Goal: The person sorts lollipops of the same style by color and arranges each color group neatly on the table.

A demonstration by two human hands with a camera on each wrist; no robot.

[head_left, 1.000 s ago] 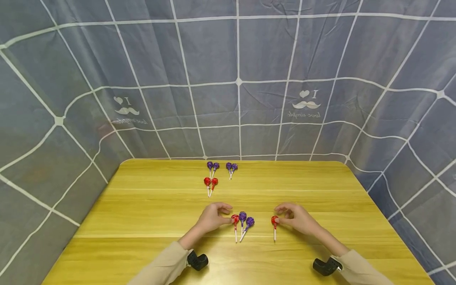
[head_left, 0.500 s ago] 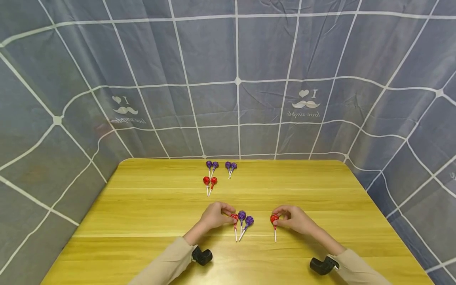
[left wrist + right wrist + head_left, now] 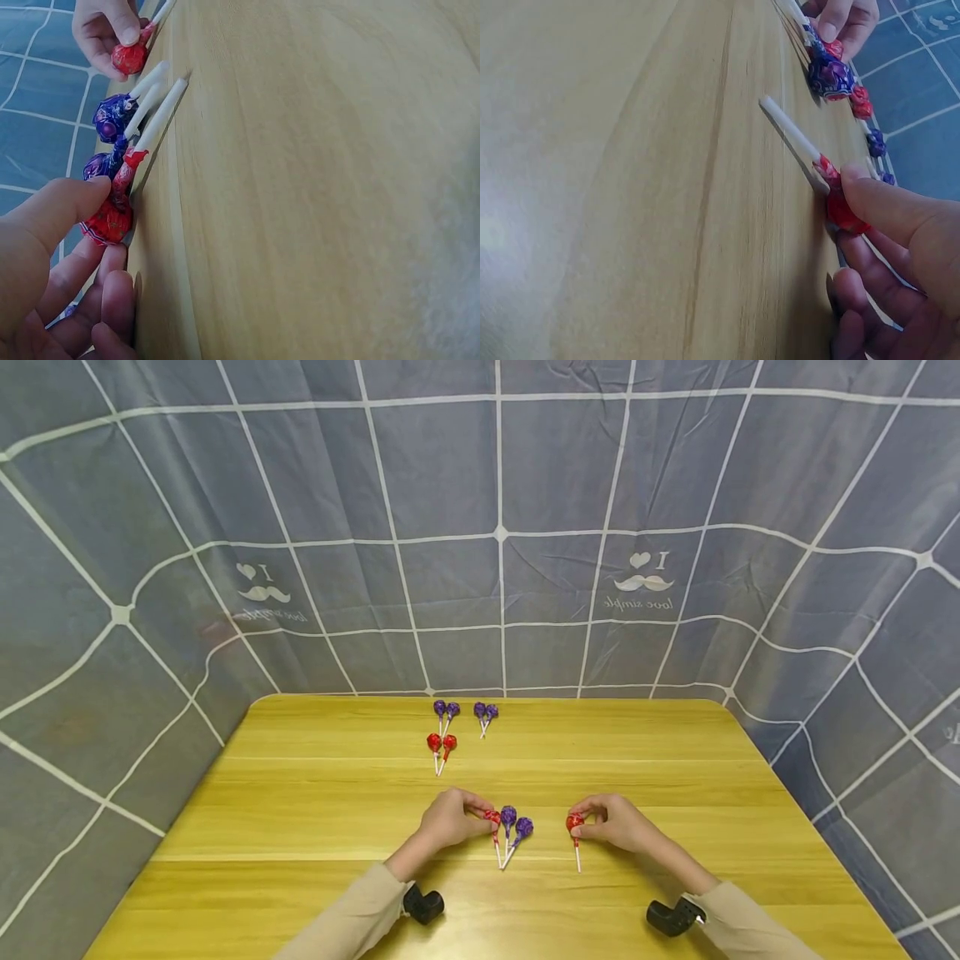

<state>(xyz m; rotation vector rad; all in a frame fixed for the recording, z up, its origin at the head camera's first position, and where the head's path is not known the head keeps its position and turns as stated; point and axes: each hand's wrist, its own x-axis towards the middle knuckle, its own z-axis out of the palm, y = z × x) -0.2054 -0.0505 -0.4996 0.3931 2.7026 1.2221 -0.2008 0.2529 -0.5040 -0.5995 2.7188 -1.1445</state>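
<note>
My left hand pinches the head of a red lollipop between thumb and fingers, its white stick pointing toward me. Just right of it lie two purple lollipops, one upright in view and one slanted; their sticks come together with the red one's at the lower ends. Farther right, my right hand holds another red lollipop by its head, thumb on the near side and fingers beyond. That stick also points toward me, close over the wooden table.
Toward the back of the table lie a purple lollipop pair, a second purple pair to its right, and a red pair in front. A grey curtain with white lines hangs behind and at both sides.
The right hand's fingers have closed around the red lollipop's head, and it has shifted slightly left. The left hand's fingers have drawn in on its red lollipop, whose stick now slants toward the purple sticks.
</note>
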